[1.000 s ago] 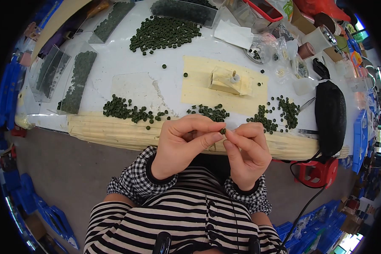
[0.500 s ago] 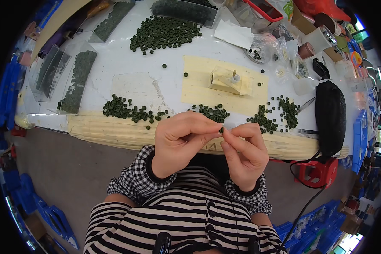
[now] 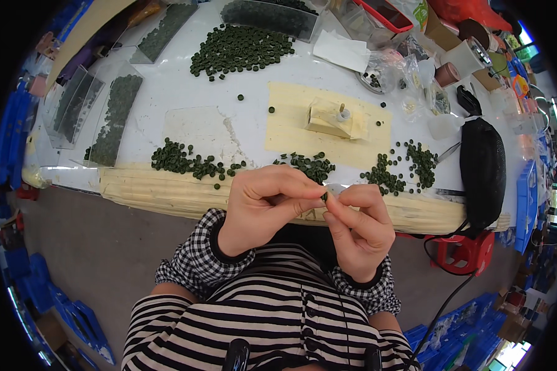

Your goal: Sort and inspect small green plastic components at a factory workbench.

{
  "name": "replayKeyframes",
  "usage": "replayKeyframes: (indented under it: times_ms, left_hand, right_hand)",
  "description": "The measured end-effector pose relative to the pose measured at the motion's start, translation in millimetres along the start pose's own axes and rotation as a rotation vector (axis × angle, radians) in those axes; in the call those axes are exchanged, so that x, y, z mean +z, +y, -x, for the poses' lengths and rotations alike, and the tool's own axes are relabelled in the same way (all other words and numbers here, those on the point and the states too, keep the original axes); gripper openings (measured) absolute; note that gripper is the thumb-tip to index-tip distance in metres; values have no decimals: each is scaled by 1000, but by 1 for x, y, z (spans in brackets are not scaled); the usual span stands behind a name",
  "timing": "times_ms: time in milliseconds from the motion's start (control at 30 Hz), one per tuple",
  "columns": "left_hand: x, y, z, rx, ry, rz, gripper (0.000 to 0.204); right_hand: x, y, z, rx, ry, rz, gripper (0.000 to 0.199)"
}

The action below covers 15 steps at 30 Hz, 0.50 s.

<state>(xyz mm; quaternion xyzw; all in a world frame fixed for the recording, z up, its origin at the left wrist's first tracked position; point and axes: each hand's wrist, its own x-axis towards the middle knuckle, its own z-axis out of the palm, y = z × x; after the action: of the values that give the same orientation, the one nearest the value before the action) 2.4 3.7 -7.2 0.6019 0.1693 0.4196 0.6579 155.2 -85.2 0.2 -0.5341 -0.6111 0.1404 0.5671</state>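
Left hand (image 3: 257,207) pinches a small green piece (image 3: 324,197) at the table's (image 3: 155,93) near edge.
Mostly hidden, it meets the half-curled right hand (image 3: 363,229), whose grip is unclear.

Workshop — parts piles (image 3: 241,52), workbench (image 3: 170,89), blue crates (image 3: 526,204)

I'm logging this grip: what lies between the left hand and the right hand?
The head view shows a small dark green piece, pinched in the left hand.
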Motion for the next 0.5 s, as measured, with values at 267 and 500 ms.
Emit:
replayKeyframes:
  times_ms: [267, 500]
  left_hand:
    - [2, -2, 1, -122, 43, 54, 18]
    - [3, 1, 1, -138, 55, 36, 17]
  right_hand:
    - [0, 0, 0, 7, 9, 37, 33]
    - [-1, 0, -2, 6, 15, 41, 33]
